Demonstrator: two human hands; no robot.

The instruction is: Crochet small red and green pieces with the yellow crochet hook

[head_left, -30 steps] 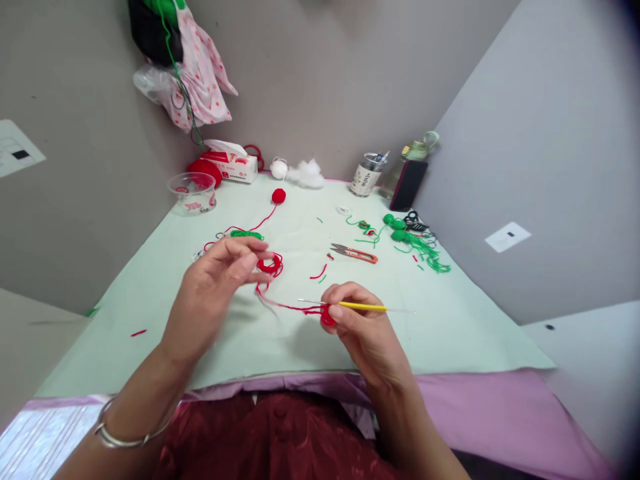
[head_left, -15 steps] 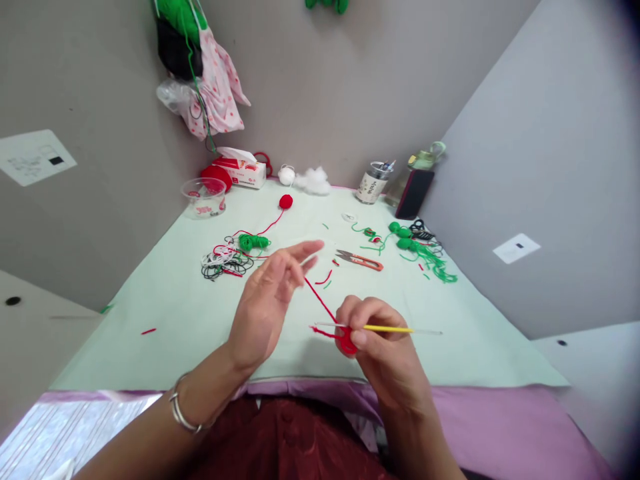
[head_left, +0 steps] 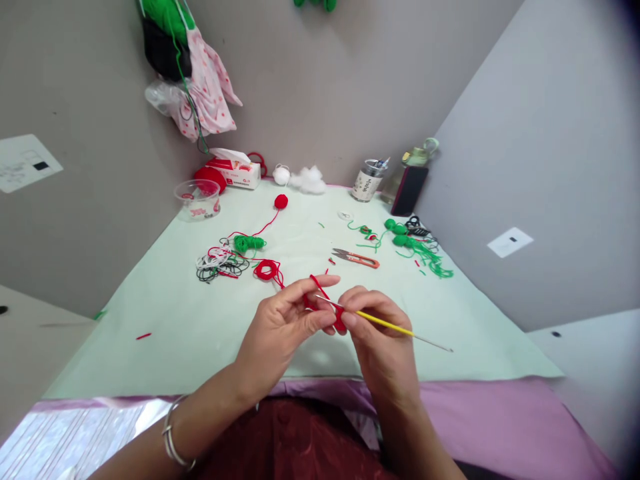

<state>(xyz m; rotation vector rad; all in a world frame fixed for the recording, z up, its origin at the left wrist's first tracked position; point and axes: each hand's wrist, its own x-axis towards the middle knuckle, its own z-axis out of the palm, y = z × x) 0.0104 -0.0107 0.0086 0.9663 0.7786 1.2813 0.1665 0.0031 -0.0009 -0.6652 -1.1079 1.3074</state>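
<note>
My right hand (head_left: 383, 333) pinches a crochet hook (head_left: 385, 323) with a yellow grip, its thumb also against a small red crochet piece (head_left: 340, 319). Left of it, my left hand (head_left: 280, 327) has its thumb and fingers closed on the left side of the same piece. Red yarn (head_left: 320, 288) passes over my left index finger near its tip. The hook's silver tip lies between the two hands, by the red yarn. Behind my left hand a loose red yarn coil (head_left: 266, 270) rests on the table.
Orange-handled thread snips (head_left: 357, 258) lie beyond my hands. Green yarn pieces (head_left: 425, 253) and black scissors (head_left: 416, 227) are at the right. Tangled yarn (head_left: 220, 261), a green bundle (head_left: 249, 243) and a red ball (head_left: 281, 201) sit left. A plastic tub (head_left: 197, 200), tissue box (head_left: 235, 170) and phone (head_left: 410, 191) stand behind.
My left hand has come down and right, closing on the red piece beside my right hand. The hook now slants down to the right. The red coil behind my left hand has come into view.
</note>
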